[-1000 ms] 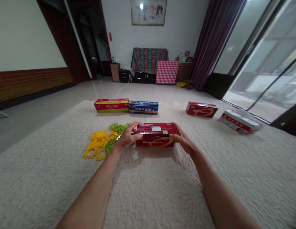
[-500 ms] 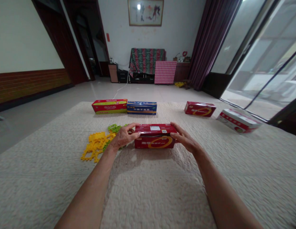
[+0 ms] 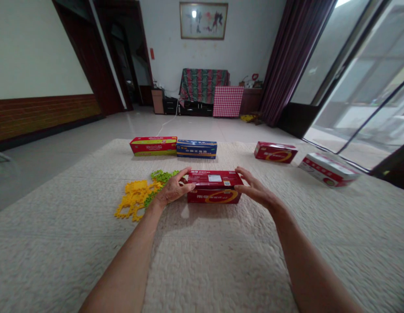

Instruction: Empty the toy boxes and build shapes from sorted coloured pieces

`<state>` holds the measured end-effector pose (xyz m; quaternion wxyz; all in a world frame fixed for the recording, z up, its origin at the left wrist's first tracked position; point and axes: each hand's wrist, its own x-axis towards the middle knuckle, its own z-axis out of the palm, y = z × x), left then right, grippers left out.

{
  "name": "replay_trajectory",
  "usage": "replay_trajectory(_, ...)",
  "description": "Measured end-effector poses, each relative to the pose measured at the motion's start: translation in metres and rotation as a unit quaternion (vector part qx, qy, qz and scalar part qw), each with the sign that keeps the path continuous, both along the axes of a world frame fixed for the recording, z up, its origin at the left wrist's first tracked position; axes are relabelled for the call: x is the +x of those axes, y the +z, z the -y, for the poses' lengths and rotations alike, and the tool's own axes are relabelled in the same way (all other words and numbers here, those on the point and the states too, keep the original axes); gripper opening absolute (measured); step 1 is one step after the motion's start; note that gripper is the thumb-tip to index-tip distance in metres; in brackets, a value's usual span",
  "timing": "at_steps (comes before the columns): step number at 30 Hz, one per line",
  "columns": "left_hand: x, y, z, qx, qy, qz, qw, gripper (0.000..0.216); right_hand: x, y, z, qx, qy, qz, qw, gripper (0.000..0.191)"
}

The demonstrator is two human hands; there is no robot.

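Left hand: bare left hand [image 3: 172, 190] at the left end of a long red cardboard box [image 3: 214, 195], back of the hand up, wrist just beside a heap of yellow interlocking foam pieces [image 3: 135, 198]

Right hand: bare right hand [image 3: 257, 193] at the box's right end, palm down, arched over the quilted cream bedcover [image 3: 58, 248]

Fingers: left fingers [image 3: 189, 186] and right fingers [image 3: 238, 188] spread and slightly curved, tips at or just against the box's end corners, no clear pinch; exact contact too small to tell

Red box: flat on the bedcover, long side facing the camera, between both hands, with a gold ring printed on its front

Nearby pieces: bright green interlocking foam pieces [image 3: 162, 177] just left of the box, touching the yellow heap

Farther boxes: red-and-yellow carton [image 3: 153, 146] end to end with a blue carton [image 3: 196, 149]; a red carton [image 3: 275, 152] to the right; a white-and-red carton [image 3: 328, 169], angled, near the bedcover's right side

Room: tiled floor [image 3: 74, 128] beyond the bedcover, red-and-white checked cloth [image 3: 228, 101] against the far wall
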<state>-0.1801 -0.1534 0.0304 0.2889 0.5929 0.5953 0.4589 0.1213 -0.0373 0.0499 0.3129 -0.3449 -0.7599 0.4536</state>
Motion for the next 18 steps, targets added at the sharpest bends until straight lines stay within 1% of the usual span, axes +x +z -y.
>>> replay_trajectory(2,0.001,0.001,0.001,-0.003,-0.01,0.01,1.0,0.08,-0.006,0.012,-0.006,0.062,0.009,0.028,0.998,0.07)
replay_trajectory(4,0.001,0.0,0.002,-0.005,-0.021,0.027,0.999,0.081,-0.016,0.027,-0.009,0.09,0.046,0.057,0.993,0.064)
replay_trajectory(6,0.0,-0.001,0.001,-0.008,-0.024,0.037,0.999,0.083,-0.03,0.042,-0.01,0.112,0.094,0.109,0.983,0.06)
replay_trajectory(9,-0.002,-0.001,0.002,-0.013,-0.021,0.037,0.999,0.085,-0.05,0.057,-0.009,0.175,0.173,0.213,0.946,0.05)
replay_trajectory(11,-0.002,0.0,0.003,-0.011,-0.015,0.039,0.999,0.086,-0.059,0.063,-0.009,0.213,0.205,0.263,0.918,0.045)
replay_trajectory(12,-0.002,0.0,0.003,-0.009,-0.011,0.041,0.999,0.088,-0.062,0.065,-0.009,0.22,0.212,0.28,0.91,0.045)
replay_trajectory(14,-0.001,0.001,0.004,-0.007,-0.01,0.047,0.999,0.092,-0.064,0.067,-0.01,0.22,0.209,0.302,0.904,0.047)
replay_trajectory(18,0.001,0.0,0.004,-0.027,-0.043,0.051,0.997,0.105,-0.063,0.073,-0.009,0.204,0.213,0.347,0.89,0.05)
